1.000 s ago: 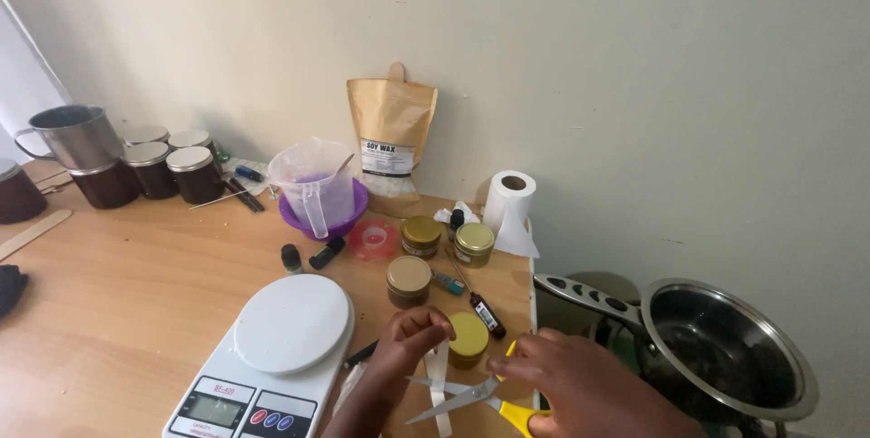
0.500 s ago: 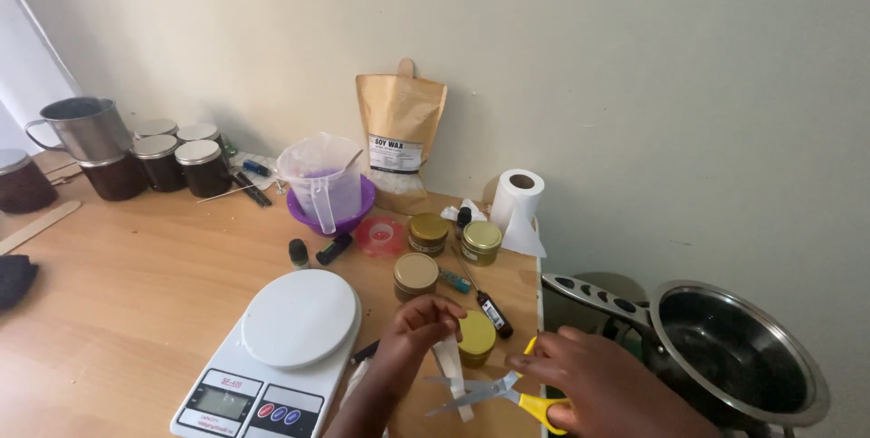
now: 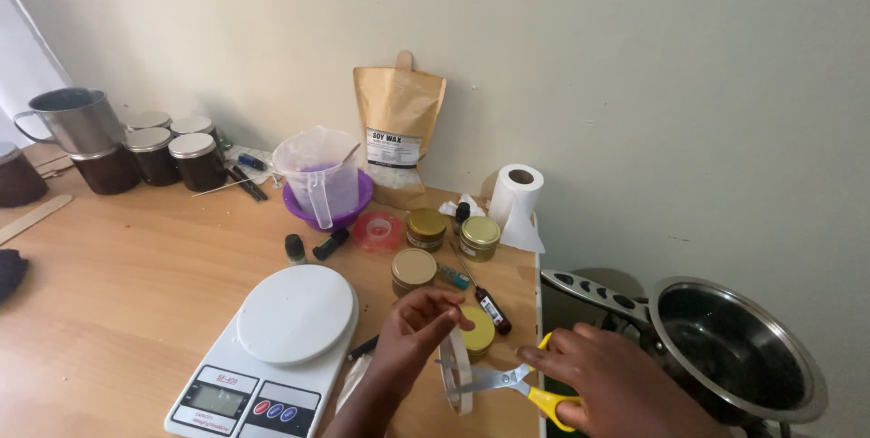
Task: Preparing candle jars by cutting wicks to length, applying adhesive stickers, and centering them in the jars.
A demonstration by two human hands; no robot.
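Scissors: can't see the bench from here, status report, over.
Right hand grips yellow-handled scissors, blades open. Left hand pinches white strip between blades. Gold tin just behind.

- The left hand [image 3: 412, 334] pinches the top of a pale strip [image 3: 460, 375] between fingertips [image 3: 444, 311]; it hangs below them.
- The right hand [image 3: 607, 384] grips yellow-handled scissors [image 3: 507, 384], blades parted around the strip.
- A yellow-lidded tin [image 3: 478, 329] sits just beyond the left fingertips.
- A white kitchen scale [image 3: 272, 347] lies just left of that hand.
- A steel pot [image 3: 725, 352] stands right of the right hand.
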